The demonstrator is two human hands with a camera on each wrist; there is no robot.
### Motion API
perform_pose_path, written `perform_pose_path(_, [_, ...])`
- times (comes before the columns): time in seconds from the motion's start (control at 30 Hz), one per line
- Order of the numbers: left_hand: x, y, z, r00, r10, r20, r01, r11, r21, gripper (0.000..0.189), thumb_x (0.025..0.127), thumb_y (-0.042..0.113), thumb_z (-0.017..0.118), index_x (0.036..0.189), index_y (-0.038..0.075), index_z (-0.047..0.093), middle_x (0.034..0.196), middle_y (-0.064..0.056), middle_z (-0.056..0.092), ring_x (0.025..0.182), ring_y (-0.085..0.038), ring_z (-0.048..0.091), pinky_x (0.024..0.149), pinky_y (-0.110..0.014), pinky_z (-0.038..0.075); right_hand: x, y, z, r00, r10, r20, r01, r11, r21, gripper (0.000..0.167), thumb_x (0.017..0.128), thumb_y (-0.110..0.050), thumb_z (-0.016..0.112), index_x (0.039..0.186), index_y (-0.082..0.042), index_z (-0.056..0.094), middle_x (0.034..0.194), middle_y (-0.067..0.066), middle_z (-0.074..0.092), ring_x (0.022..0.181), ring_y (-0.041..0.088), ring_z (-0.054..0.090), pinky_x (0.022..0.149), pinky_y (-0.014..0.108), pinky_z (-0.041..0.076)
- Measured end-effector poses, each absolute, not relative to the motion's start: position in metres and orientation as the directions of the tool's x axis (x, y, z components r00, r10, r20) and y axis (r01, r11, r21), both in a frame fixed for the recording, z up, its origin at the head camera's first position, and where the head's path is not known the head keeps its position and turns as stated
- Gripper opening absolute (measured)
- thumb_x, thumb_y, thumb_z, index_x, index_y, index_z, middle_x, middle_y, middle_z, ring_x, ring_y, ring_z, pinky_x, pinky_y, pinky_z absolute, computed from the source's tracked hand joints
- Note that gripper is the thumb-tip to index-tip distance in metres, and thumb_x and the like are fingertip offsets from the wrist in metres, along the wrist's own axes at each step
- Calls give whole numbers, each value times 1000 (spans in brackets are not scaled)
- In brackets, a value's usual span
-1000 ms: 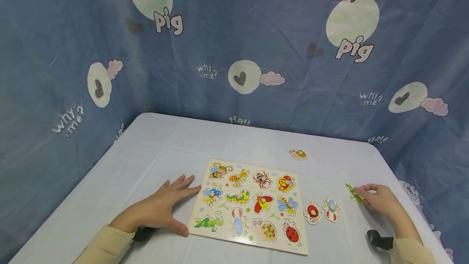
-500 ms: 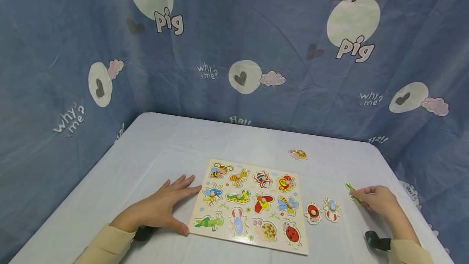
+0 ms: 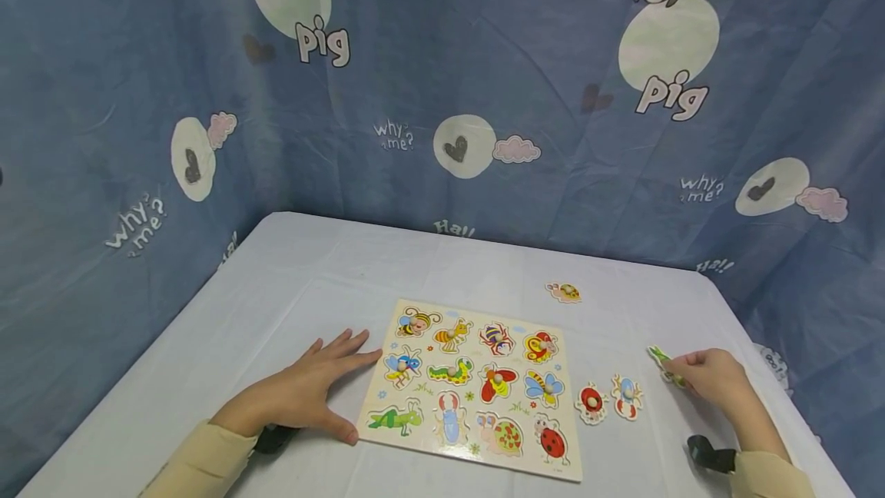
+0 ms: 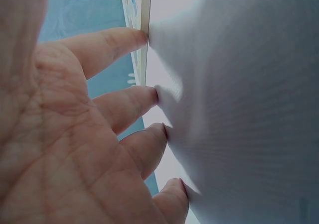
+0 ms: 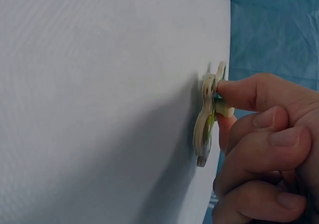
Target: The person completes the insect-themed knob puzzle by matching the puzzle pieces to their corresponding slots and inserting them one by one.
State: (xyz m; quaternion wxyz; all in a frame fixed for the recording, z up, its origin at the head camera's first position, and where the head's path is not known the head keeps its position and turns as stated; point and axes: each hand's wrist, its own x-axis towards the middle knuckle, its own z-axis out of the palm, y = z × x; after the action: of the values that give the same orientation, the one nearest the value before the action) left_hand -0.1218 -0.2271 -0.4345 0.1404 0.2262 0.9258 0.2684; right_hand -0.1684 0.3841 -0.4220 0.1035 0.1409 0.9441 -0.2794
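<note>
My right hand (image 3: 705, 380) pinches a green grasshopper puzzle piece (image 3: 657, 354) by its small knob, at the right side of the table. In the right wrist view the wooden piece (image 5: 204, 124) is seen edge-on, close over the white cloth, thumb and a finger at its knob. My left hand (image 3: 304, 390) lies spread with straight fingers, thumb and index tip at the left edge of the insect puzzle board (image 3: 477, 463). The board's upper two rows hold knobbed insect pieces; its bottom row shows printed grasshopper, stag beetle, snail and ladybug shapes without knobs.
A ladybug piece (image 3: 591, 403) and a stag beetle piece (image 3: 627, 396) lie just right of the board. Farther back lies a snail piece (image 3: 565, 293). White cloth covers the table (image 3: 311, 252), and a blue printed curtain (image 3: 387, 60) hangs behind it.
The grasshopper piece has turned slightly in my right hand, which has shifted a little left. My left hand and the board keep their places.
</note>
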Motion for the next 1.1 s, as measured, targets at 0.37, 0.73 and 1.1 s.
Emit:
perform_pose_path(0.37, [-122,-227,-435,-860,489,-144,337,757,560,121,60,57,101,162,21,49,177,-20,27,165,-51,15,126,-82,8,-172,350,-405,-971,90,-224,205,797,-569,40,99,-30,73,110,8,73,71,-2,58,70,16,50,59,29,40])
perform_pose_path(0.73, [-122,-227,-434,-861,485,-152,325,755,570,120,60,57,101,163,20,49,178,-19,26,166,-49,14,127,-80,7,-177,307,-396,-982,-30,-185,90,790,-607,36,96,-29,77,110,4,72,61,-5,48,58,13,44,51,27,36])
perform_pose_path(1.1, [-121,-229,-434,-854,501,-144,336,741,581,119,62,57,100,163,21,48,178,-19,26,165,-51,15,127,-81,7,-178,271,-400,-977,-123,-175,21,760,-650,30,96,-29,79,107,-2,74,60,-3,47,54,14,42,50,28,37])
